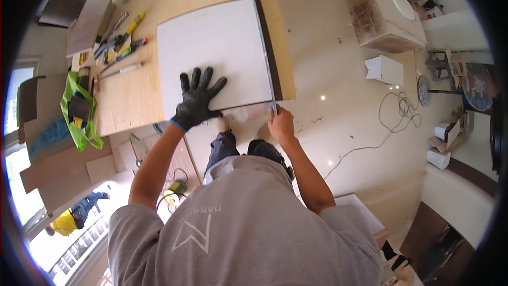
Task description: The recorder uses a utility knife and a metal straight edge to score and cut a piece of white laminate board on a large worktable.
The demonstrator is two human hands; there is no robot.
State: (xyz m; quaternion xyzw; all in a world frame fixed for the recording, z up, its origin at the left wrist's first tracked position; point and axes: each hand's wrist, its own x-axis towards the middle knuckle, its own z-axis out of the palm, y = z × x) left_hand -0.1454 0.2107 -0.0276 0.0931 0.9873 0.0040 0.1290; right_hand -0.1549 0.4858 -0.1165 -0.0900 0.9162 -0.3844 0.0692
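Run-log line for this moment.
left grip: gloved, spread on white panel | right grip: pinching near end of grey strip | strip: along panel's right edge

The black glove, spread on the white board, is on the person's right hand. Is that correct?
No, wrong hand: in the head view the black glove is on the person's left hand, spread on the white board. The right hand is bare.

The fisheye camera is looking steeply down from the person's head: the grey shirt point(259, 228) is filling the near foreground, the left hand point(198, 99) and right hand point(282, 126) are showing around mid-frame — and the tabletop point(124, 100) and floor point(317, 69) are stretching beyond.
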